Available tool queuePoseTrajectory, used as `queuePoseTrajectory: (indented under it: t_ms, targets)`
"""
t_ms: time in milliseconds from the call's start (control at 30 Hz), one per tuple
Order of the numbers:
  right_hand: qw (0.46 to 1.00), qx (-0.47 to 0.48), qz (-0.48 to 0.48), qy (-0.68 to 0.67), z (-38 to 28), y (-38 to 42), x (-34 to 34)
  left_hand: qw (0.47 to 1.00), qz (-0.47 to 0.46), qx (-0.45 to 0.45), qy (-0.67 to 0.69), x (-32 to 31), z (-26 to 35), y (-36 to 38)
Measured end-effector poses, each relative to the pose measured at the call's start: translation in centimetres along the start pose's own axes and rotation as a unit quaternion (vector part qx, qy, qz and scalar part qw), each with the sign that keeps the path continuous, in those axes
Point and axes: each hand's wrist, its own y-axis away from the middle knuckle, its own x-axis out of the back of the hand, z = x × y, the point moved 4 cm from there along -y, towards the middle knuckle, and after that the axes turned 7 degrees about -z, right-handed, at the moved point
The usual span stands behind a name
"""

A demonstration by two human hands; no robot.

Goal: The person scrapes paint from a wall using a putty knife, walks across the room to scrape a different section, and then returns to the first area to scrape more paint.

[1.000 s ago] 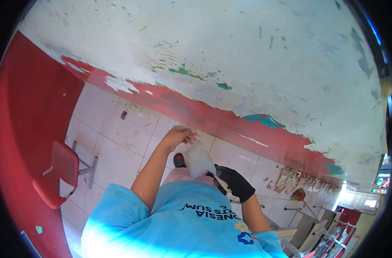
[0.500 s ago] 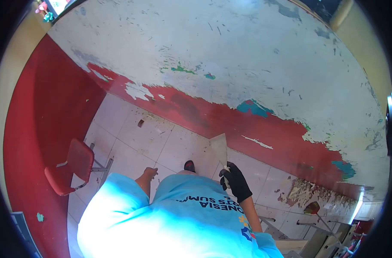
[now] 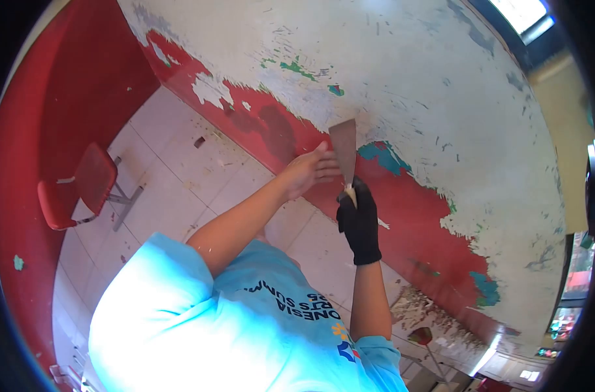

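Note:
My right hand [image 3: 359, 219], in a black glove, is closed around the light handle of a scraper [image 3: 344, 147]. The scraper's wide metal blade points up, in front of the wall where the red paint [image 3: 402, 202] meets the scraped whitish surface [image 3: 441, 117]. Bare and with its fingers spread, my left hand [image 3: 308, 171] is just left of the blade; whether it touches the blade I cannot tell. A teal patch [image 3: 383, 157] shows on the wall to the right of the blade.
A red chair [image 3: 95, 178] stands at the left by the red side wall [image 3: 95, 72]. Paint flakes [image 3: 428, 313] lie on the tiled floor [image 3: 173, 157] at the wall's foot, near a red dustpan [image 3: 420, 336]. A window [image 3: 523, 16] is at the upper right.
Both hands have risen toward the wall. My left hand has come up beside the blade, and the scraper is now higher. The view has shifted and turned.

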Motion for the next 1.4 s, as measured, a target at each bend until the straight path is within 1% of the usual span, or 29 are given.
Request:
queuePoseTrajectory:
  t_ms: [33,67,100,133,200,233,300,333,367,433,567,633,767,833,867,933,967,1033,1067,1100,1133,1167,1267,1333,1367,1400]
  targets:
    - [1.0,-0.004,0.012,-0.002,-0.4,-0.9,0.0,1.0,-0.001,-0.004,0.012,-0.7,0.7,-1.1]
    - [1.0,-0.007,0.011,0.009,-0.7,-1.9,-0.2,0.998,-0.027,-0.025,0.045,-1.2,1.7,-2.3]
    - [0.999,0.008,0.031,0.022,-1.1,-3.0,-0.2,0.994,-0.053,-0.047,0.077,-1.5,2.7,-3.4]
    - [0.998,0.023,0.052,0.033,-1.6,-4.0,-0.3,0.993,-0.055,-0.051,0.087,-1.6,3.5,-4.2]
    - [0.997,0.025,0.058,0.048,-2.6,-6.0,-0.6,0.984,-0.03,-0.045,0.167,-1.0,4.6,-6.0]
    - [0.996,0.03,0.065,0.053,-3.1,-6.8,-0.7,0.983,-0.032,-0.044,0.177,-0.5,5.1,-6.9]
    - [0.996,0.014,0.071,0.051,-3.5,-7.8,-0.9,0.965,-0.032,-0.026,0.258,0.2,5.4,-8.3]
    - [0.996,0.012,0.077,0.039,-3.8,-8.4,-0.9,0.962,-0.032,-0.022,0.27,0.4,5.5,-8.8]
    - [0.996,0.005,0.077,0.045,-4.0,-8.6,-1.1,0.961,-0.031,-0.014,0.276,0.4,5.5,-9.2]
    - [0.983,-0.029,0.147,0.108,-4.0,-8.3,-0.8,0.958,-0.03,-0.004,0.287,0.5,6.2,-9.6]
    - [0.98,-0.046,0.149,0.123,-3.6,-8.4,-0.3,0.954,-0.051,0.003,0.295,0.0,6.2,-9.2]
    - [0.949,0.026,0.178,0.261,-3.4,-8.6,0.3,0.953,-0.053,-0.009,0.299,-0.2,6.7,-9.1]
    - [0.952,-0.006,0.17,0.256,-4.6,-9.1,0.7,0.954,-0.034,0.001,0.298,-0.7,7.4,-9.2]
    - [0.97,-0.095,0.154,0.165,-4.6,-9.0,0.9,0.953,-0.028,0.007,0.303,-0.6,7.4,-9.3]
    - [0.969,-0.099,0.149,0.169,-4.3,-9.6,1.0,0.951,-0.018,-0.004,0.307,-0.4,7.5,-9.3]
    - [0.95,0.001,0.143,0.276,-4.5,-10.8,0.8,0.948,-0.004,-0.013,0.317,0.3,7.3,-9.6]
    - [0.95,-0.004,0.139,0.278,-4.3,-10.7,0.7,0.947,-0.015,-0.03,0.32,0.8,7.4,-9.9]
    - [0.933,0.027,0.155,0.322,-4.4,-10.8,0.0,0.945,-0.02,-0.049,0.323,0.8,7.6,-9.7]
    - [0.934,0.026,0.149,0.322,-5.1,-10.4,-0.7,0.945,-0.018,-0.022,0.326,-0.2,7.3,-9.3]
    - [0.947,-0.017,0.17,0.272,-5.9,-9.7,-1.1,0.945,-0.017,0.004,0.327,-0.5,7.3,-9.2]
    - [0.955,-0.059,0.19,0.222,-6.1,-9.5,-1.2,0.944,-0.014,0.001,0.328,0.1,7.5,-9.5]
    - [0.954,-0.065,0.187,0.223,-5.9,-9.9,-1.2,0.947,-0.022,-0.012,0.32,0.5,7.5,-9.8]
    - [0.96,-0.065,0.168,0.215,-4.9,-10.4,-0.7,0.944,-0.021,-0.022,0.33,0.5,6.8,-9.8]
    - [0.942,0.001,0.184,0.28,-4.5,-9.9,-0.2,0.941,-0.015,-0.031,0.337,0.3,7.3,-9.7]
    - [0.943,0.002,0.184,0.278,-4.7,-9.9,-0.1,0.938,-0.014,-0.023,0.344,-0.1,7.5,-9.6]
    - [0.936,-0.02,0.178,0.304,-5.1,-10.0,-0.2,0.936,-0.015,-0.015,0.352,-0.3,7.6,-9.6]
